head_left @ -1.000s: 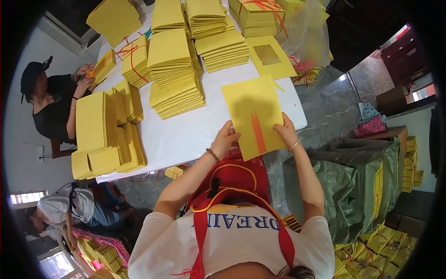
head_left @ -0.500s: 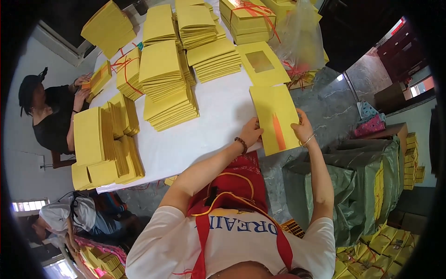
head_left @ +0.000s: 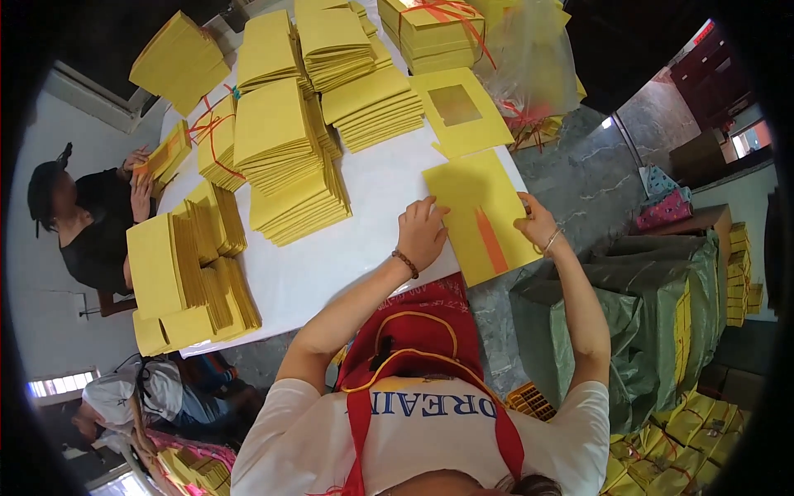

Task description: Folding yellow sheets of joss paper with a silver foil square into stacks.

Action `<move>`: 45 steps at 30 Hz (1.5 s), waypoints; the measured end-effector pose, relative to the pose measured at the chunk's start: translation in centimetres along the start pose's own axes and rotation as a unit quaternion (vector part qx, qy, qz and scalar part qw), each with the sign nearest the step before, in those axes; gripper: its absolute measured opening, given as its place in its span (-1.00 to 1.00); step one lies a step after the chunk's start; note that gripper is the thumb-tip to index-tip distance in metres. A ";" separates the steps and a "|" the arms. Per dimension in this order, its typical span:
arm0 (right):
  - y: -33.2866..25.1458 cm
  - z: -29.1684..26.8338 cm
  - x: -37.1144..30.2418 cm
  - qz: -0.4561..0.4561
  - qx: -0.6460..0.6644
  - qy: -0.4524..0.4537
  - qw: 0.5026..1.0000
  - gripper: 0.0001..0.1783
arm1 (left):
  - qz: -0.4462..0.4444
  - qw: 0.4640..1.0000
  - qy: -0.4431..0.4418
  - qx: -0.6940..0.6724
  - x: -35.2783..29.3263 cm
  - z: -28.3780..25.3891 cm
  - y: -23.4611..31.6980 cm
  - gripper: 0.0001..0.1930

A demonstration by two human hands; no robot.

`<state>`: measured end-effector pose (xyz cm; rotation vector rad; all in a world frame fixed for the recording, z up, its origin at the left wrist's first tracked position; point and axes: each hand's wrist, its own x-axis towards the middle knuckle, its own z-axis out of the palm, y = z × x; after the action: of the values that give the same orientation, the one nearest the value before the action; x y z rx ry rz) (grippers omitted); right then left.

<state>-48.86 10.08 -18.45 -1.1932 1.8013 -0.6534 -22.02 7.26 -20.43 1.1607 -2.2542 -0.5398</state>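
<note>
A flat yellow paper folder (head_left: pixel 459 198) with an orange pointed strip (head_left: pixel 490 240) down its lower middle lies over the table's right front corner, its lower part past the edge. My right hand (head_left: pixel 539 225) pinches the folder's right edge, thumb on top. At its left edge rests my left hand (head_left: pixel 423 235), fingers stretched out flat, the fingertips touching or just beside the paper. Just beyond is a yellow sheet (head_left: pixel 488 132) with a rectangular window, close against the folder's far edge.
Stacks of yellow folders (head_left: pixel 277 124) cover the left and far parts of the white table (head_left: pixel 380 182). A bundle (head_left: pixel 434 37) tied with red ribbon stands at the back, near a clear plastic bag (head_left: pixel 538 66). Green-wrapped bales (head_left: pixel 595 314) stand to the right. Across the table a person (head_left: pixel 91 215) handles yellow paper.
The folder has shifted slightly left and lies lower against the table. My left hand has loosened from its edge and flattened out; my right hand keeps its pinch.
</note>
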 end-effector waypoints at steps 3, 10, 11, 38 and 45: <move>-0.6 -1.2 1.1 -0.005 -0.158 -0.006 0.987 -0.38 | 0.026 0.999 -0.017 0.036 -0.4 0.6 -0.4 -0.61; -0.9 -2.2 10.0 -0.043 0.011 0.078 0.996 -0.39 | 0.072 0.996 0.012 0.050 -0.6 0.7 -1.1 -0.63; -0.8 -2.0 11.5 -0.055 0.050 0.086 0.993 -0.36 | 0.072 0.996 0.014 0.051 -0.6 0.8 -1.0 -0.63; -13.8 -3.0 12.0 -0.149 0.585 -0.002 0.797 -0.62 | 0.069 0.992 0.019 0.106 -0.5 1.0 -0.5 -0.68; -10.4 1.5 -0.1 -0.159 0.682 -0.081 0.710 -0.51 | -0.035 0.993 0.011 -0.108 -0.8 0.3 -3.8 -0.69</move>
<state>-42.69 5.98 -11.03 -0.4177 0.5067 -1.6082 -19.48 5.94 -23.02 1.1321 -2.0834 -0.7751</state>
